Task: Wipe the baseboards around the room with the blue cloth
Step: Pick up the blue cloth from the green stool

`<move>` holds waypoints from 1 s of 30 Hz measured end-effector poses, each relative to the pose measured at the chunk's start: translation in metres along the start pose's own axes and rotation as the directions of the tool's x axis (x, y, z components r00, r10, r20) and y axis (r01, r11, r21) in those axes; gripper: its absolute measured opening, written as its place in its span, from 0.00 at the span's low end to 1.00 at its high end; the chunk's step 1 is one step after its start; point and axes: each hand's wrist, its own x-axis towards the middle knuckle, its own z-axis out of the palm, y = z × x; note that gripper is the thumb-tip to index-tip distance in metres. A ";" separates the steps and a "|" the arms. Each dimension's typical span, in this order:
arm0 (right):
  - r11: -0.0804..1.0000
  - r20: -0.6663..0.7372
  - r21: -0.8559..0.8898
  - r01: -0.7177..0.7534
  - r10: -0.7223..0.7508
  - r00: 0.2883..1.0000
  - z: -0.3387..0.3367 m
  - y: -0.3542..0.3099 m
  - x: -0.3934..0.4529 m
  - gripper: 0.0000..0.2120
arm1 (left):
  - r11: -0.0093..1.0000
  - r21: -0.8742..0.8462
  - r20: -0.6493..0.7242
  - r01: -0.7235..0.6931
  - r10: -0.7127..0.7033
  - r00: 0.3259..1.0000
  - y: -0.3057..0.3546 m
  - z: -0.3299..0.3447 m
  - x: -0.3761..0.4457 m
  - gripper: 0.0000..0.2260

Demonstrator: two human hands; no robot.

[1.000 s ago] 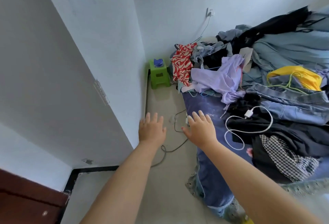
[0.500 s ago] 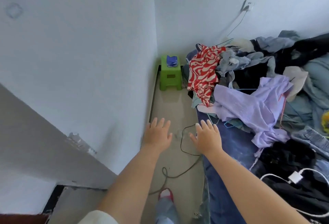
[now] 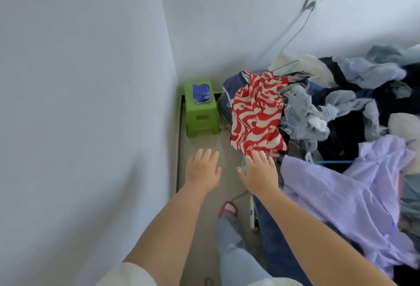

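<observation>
The blue cloth [image 3: 201, 93] lies crumpled on top of a small green plastic stool [image 3: 201, 113] that stands in the corner of the room, just beside the left wall. Neither hand touches it. The left hand [image 3: 202, 169] and the right hand [image 3: 259, 173] both reach forward, palms down, above the floor [image 3: 204, 229], with fingers straight, loosely spread and holding nothing. The cloth is well ahead of both hands.

The wiping appears not to have begun: the cloth is not yet picked up, so the whole run of baseboard is left to do. By my reading the step in hand is the approach to the stool to fetch the cloth.

The dark baseboard [image 3: 179, 149] runs along the foot of the left wall, from beside the left hand to behind the stool; a short dark stretch also shows on the far wall between the stool and the bed. Most of that far wall's base is hidden by the bed and its heap of clothes: a red and white patterned garment [image 3: 256, 120], a lilac garment [image 3: 341, 192], and grey and dark pieces. That part will likely be hard to reach. A foot in a red slipper [image 3: 228, 209] stands on the floor between the arms, with a dark cable [image 3: 238, 195] near it.
</observation>
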 end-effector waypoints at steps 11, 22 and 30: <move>0.993 0.091 0.006 0.118 -0.118 0.989 -0.041 -0.021 0.307 0.25 | 0.983 -0.024 0.026 0.181 -0.181 0.983 -0.092 -0.078 0.260 0.23; 0.997 0.297 -0.005 0.076 -0.071 0.952 -0.015 -0.048 0.577 0.25 | 0.976 -0.045 0.149 0.213 -0.205 0.967 -0.202 -0.088 0.519 0.22; 0.995 0.499 -0.054 0.083 -0.045 0.866 0.052 -0.037 0.717 0.26 | 0.956 -0.116 0.280 0.270 -0.229 0.932 -0.240 -0.036 0.665 0.22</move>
